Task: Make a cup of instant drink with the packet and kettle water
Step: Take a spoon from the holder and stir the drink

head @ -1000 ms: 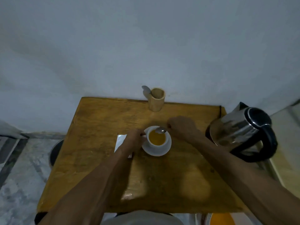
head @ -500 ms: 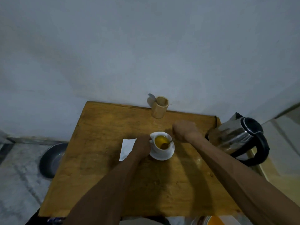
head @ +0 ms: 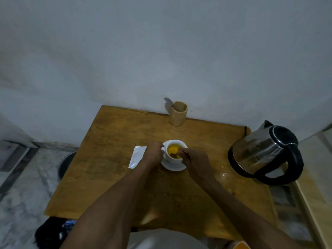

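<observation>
A white cup (head: pixel 173 159) with yellow-orange drink stands on a white saucer (head: pixel 177 167) in the middle of the wooden table (head: pixel 115 169). My left hand (head: pixel 152 155) grips the cup's left side at the handle. My right hand (head: pixel 193 161) is at the cup's right rim, fingers pinched on a spoon (head: pixel 175 155) whose bowl is dipped in the drink; most of the spoon is hidden. The white packet (head: pixel 137 156) lies flat left of the cup, partly under my left wrist. The steel kettle (head: pixel 265 151) with black lid and handle stands at the table's right edge.
A wooden holder (head: pixel 177 116) with another spoon (head: pixel 168 101) in it stands at the table's far edge against the wall. A dark round object (head: pixel 65 163) sits on the floor to the left. A pale counter (head: pixel 316 177) rises at the right.
My right hand came from the far right of the cup to its near right rim, lowering the spoon into the drink. My left hand stayed on the cup. The camera shifted.
</observation>
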